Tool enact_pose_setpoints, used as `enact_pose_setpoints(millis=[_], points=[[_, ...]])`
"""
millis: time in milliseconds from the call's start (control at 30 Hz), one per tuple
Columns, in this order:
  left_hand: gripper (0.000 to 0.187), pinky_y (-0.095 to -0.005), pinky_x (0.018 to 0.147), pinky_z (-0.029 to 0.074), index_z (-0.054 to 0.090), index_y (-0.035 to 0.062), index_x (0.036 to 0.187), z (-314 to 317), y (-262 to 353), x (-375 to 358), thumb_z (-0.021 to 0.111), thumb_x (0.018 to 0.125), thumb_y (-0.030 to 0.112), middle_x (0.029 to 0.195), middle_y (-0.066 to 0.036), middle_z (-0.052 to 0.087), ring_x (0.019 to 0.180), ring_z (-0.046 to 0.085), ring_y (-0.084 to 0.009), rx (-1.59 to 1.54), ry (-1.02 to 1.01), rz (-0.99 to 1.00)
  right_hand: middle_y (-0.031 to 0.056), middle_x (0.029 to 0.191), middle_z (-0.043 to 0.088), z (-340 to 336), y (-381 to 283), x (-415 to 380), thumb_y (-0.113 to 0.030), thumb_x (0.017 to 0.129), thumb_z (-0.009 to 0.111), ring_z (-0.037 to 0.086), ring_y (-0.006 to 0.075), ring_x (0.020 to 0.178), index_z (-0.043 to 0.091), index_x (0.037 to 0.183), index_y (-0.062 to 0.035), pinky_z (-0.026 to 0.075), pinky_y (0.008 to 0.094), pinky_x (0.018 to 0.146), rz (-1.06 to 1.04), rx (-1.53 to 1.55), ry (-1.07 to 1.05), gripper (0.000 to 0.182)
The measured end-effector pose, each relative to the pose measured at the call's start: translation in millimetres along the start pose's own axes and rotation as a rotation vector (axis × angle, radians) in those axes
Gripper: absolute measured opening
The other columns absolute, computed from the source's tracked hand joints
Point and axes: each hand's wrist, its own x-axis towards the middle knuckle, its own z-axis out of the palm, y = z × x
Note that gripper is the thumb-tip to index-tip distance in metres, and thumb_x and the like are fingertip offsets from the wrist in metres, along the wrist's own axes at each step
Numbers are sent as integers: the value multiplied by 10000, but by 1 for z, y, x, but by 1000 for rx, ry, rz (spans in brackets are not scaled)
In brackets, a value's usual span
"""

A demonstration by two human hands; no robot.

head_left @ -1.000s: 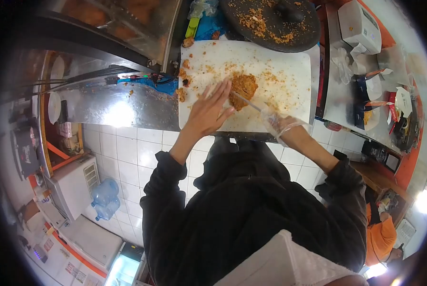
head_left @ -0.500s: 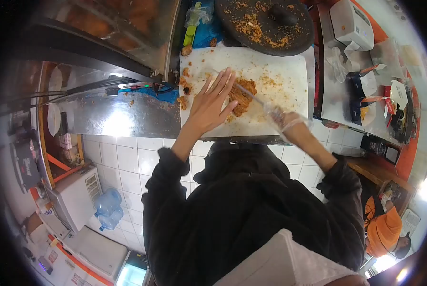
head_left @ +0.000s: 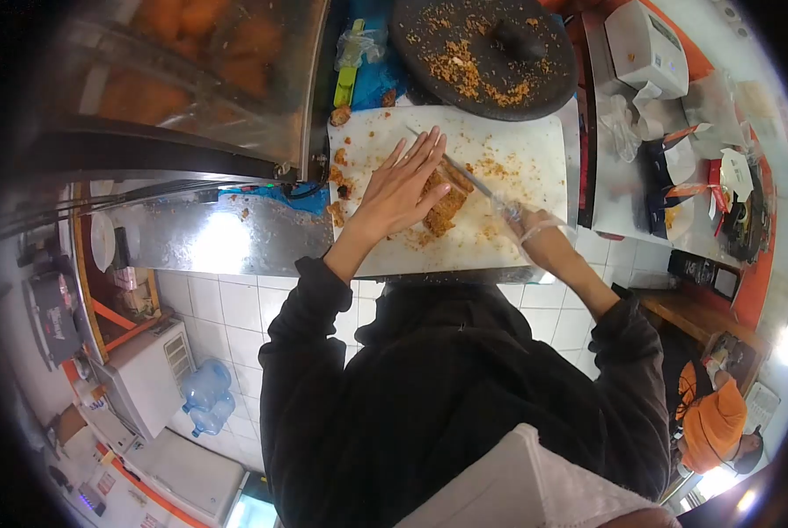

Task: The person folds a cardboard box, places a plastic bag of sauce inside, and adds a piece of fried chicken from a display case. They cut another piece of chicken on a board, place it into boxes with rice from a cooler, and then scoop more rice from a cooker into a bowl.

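Note:
A white cutting board scattered with orange-brown crumbs lies on the metal counter. On it rests a piece of breaded fried food, partly covered by my left hand. That hand is bare and flat, fingers extended, with its fingertips by the blade. My right hand, in a clear plastic glove, is closed on the handle of a knife. The blade runs diagonally from the right hand up past the food's upper edge, its tip showing beyond my left fingertips.
Behind the board sit a dark stone mortar with crumbs and a pestle, and green tongs. A glass display case stands at left. Open boxes and a white machine are at right. A person in orange is at lower right.
The view has shifted, so the board appears lower. The knife now lies along the upper right edge of the food, and more of the food shows below the blade.

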Motion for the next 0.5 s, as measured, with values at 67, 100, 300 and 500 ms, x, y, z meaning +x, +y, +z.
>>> enact_pose_setpoints(millis=[67,100,300,500], points=[[653,-378,1130,130,156,71,1438,7,2,2,389,923,399,1486,-118,200,1370,194,-245,6,-9,7,259,875,570,-18,-5,6,-262,955,395,552,404,800,533,1115,-8,450,477,715,132,36,-131,330],[652,-380,1130,130,154,72,1438,18,-3,3,388,924,398,1487,-117,198,1372,190,-244,6,-9,19,261,920,569,1,10,6,-233,941,419,555,382,800,533,1143,-29,457,462,712,114,32,-203,309],[637,-393,1128,128,152,75,1440,30,-14,5,376,932,387,1493,-107,186,1374,183,-250,7,-34,14,162,910,608,81,31,9,-103,858,472,590,302,812,542,1170,-104,493,403,670,-25,13,39,320],[622,-402,1128,117,148,85,1445,15,-19,25,368,938,371,1501,-111,155,1379,169,-259,15,-67,30,148,869,603,24,14,19,-130,873,468,588,308,750,508,1173,-75,491,405,652,20,-77,-15,308]])
